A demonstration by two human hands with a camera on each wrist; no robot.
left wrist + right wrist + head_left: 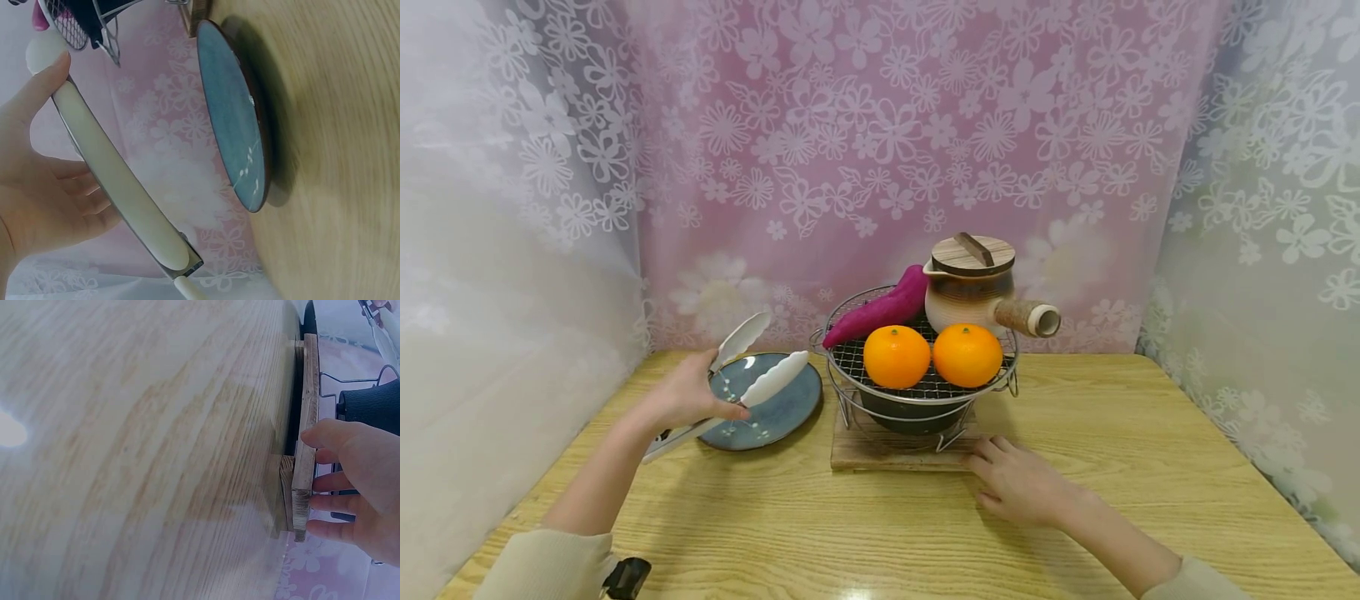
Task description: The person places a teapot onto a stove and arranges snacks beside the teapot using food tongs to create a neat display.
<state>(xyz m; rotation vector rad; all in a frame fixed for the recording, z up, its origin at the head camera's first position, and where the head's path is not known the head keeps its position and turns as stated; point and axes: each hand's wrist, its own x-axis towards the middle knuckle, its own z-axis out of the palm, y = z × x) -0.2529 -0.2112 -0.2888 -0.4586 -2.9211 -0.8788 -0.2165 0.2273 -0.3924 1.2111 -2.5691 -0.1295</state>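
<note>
My left hand (688, 393) holds a pair of white-tipped tongs (775, 377) with the thumb on one arm and the fingers on the other. Its arms are spread, above a blue plate (797, 408) with a small white flower pattern. Seen from the left wrist, a long cream-coloured tong handle (119, 175) runs down from the thumb. My right hand (1022, 483) rests at the near right corner of a wooden board (887, 460). From the right wrist, its thumb and fingertips touch the board's edge (306, 425).
On the board stands a dark stove (913, 417) under a round wire grill (850, 354). The grill carries two oranges (897, 357), a purple sweet potato (880, 312) and a side-handled teapot (962, 300) with a wooden lid. Floral curtains (850, 167) enclose the wooden table (820, 533).
</note>
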